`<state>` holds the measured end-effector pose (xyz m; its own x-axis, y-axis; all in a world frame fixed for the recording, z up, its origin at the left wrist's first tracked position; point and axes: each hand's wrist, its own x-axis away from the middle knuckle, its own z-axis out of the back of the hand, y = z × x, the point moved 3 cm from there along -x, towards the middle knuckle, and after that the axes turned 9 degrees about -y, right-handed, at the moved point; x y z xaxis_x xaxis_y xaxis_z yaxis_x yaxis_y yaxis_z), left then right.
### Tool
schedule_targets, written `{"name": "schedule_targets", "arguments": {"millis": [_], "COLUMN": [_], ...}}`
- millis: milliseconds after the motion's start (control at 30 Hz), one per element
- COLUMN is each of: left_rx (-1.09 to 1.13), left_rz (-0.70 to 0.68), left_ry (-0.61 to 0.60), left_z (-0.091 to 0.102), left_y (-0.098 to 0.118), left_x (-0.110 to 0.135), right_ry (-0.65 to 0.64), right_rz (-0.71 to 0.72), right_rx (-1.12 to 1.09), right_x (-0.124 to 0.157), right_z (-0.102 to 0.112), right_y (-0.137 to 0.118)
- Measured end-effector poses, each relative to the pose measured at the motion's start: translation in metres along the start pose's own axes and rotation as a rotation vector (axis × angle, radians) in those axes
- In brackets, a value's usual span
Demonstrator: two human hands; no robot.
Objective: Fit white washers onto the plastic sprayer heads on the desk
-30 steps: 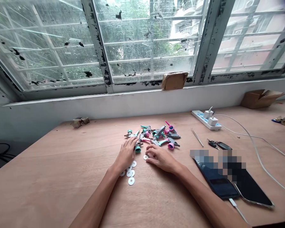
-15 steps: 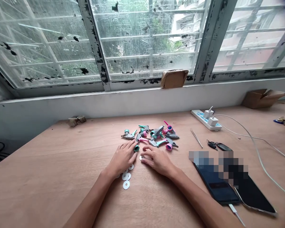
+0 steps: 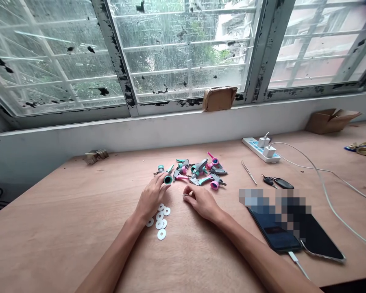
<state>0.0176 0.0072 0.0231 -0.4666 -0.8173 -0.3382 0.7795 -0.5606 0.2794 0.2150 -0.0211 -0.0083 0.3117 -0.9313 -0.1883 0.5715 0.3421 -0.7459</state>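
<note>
On worktop point(image 3: 64, 211), well inside left edge: left hand point(image 3: 151, 198) fingers curled round green-collared spray head point(image 3: 168, 180), right hand point(image 3: 203, 201) fingers pinching white washer point(image 3: 184, 195), mostly hidden. Narrow gap between hands; piled spray heads point(image 3: 200, 167) just beyond, loose washers point(image 3: 160, 216) beside left wrist.

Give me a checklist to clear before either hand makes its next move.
1. Left hand gripping the green-collared spray head: ok.
2. Open end of that spray head in view, uncovered by fingers: ok.
3. Inside of that open end free of any washer: cannot tell, too dark.
4. Right hand pinching a white washer at the fingertips: ok, though only a pale edge shows.
5. Loose washers lying separately: not ok, several overlap.
</note>
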Motion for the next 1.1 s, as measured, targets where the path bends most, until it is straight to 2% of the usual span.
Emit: {"name": "schedule_targets", "arguments": {"millis": [133,300,567,733,900,1100], "left_rx": [0.092,0.158,0.213,0.275,0.299,0.295], "left_rz": [0.043,-0.010,-0.080,-0.148,-0.201,-0.210], "left_ry": [0.027,0.005,-0.068,-0.117,-0.127,-0.152], "left_z": [0.004,0.003,0.000,-0.006,-0.008,-0.006], "left_y": [-0.001,0.009,0.028,0.035,0.040,0.044], "left_x": [0.003,0.004,0.004,0.005,0.005,0.005], "right_ry": [0.060,0.129,0.164,0.121,0.174,0.200], "right_rz": [0.052,0.092,0.113,0.137,0.169,0.166], "right_rx": [-0.100,-0.232,-0.533,-0.668,-0.691,-0.530], "right_x": [-0.001,-0.002,-0.005,-0.004,-0.002,0.001], "right_z": [0.001,0.005,0.011,0.009,0.008,0.012], "right_y": [0.000,-0.001,-0.002,-0.006,-0.005,-0.007]}}
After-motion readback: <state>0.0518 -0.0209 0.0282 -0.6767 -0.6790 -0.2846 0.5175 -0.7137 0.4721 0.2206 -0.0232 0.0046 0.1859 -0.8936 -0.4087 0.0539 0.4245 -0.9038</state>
